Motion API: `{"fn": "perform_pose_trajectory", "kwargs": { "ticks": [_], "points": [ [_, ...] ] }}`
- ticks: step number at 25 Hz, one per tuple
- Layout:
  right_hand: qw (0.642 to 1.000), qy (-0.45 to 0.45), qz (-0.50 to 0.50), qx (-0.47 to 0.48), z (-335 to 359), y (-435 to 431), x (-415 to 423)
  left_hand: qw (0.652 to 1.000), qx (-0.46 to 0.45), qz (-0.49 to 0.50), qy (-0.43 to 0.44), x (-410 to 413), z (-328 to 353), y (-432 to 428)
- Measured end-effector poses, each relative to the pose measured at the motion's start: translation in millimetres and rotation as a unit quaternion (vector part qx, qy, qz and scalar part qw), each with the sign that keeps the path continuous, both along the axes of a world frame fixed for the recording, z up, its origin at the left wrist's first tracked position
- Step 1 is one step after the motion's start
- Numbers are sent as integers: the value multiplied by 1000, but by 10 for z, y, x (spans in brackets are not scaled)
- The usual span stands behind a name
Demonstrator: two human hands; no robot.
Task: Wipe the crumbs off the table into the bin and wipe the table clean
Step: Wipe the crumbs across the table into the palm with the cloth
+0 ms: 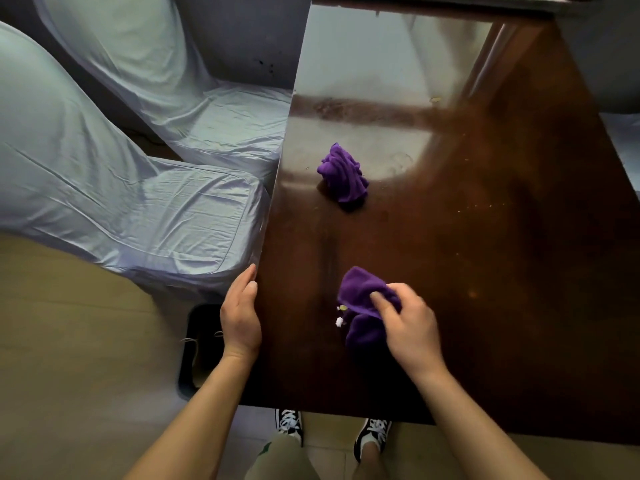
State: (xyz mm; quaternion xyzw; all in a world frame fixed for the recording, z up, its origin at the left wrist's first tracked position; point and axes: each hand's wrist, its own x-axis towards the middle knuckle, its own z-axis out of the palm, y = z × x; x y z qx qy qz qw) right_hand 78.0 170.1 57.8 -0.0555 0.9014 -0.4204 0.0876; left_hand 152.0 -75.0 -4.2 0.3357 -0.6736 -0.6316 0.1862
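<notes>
Two hands: right hand [407, 327] fingers clamped on purple cloth [363, 313]; left hand [240, 315] fingers straight, together against table [485, 271] edge.

Glossy wooden table [485, 271]; plush cloths [363, 306] (purple)

Between your right hand [408, 327] and the table [485, 271] left edge the top is bare, only small crumbs [341, 315] just beside the cloth [363, 306]. Your left hand [240, 317] sits on that edge, above the bin [195, 344]. A spare bunched cloth [343, 173] blocks mid-table; right half open. Covered chairs [156, 209] crowd the left side.
</notes>
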Motion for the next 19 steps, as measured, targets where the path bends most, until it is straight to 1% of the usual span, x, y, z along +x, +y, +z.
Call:
{"fn": "perform_pose_trajectory", "kwargs": {
  "ticks": [2, 5, 7, 9, 11, 13, 15, 17, 18, 19],
  "points": [
    [998, -7, -65, -17, 43, 295, -71, 997, 73, 11, 24, -7, -55, -42],
    [992, -26, -119, 32, 46, 695, -87, 986, 151, 17, 68, 3, -57, -53],
    [989, -35, -123, 75, -5, 724, -10, 977, 191, 24, 93, 11, -30, -48],
    [988, -1, -100, 121, -71, 551, 108, 972, 212, 30, 96, 15, -16, -53],
    [987, 37, -69, 139, -85, 252, 224, 963, 252, 35, 83, 27, -3, -86],
    [991, 45, -45, 115, -89, -78, 330, 945, 317, 40, 75, 41, 11, -142],
    [997, 23, -19, 78, -118, -380, 417, 920, 380, 42, 83, 57, 25, -200],
    [999, -36, 2, 2, -122, -586, 454, 905, 413, 45, 92, 72, 29, -237],
    [997, -59, -2, -40, -110, -631, 453, 902, 420, 46, 93, 77, 26, -252],
    [995, -62, -17, -71, -98, -623, 437, 899, 425, 45, 94, 79, 24, -260]
  ]
}}
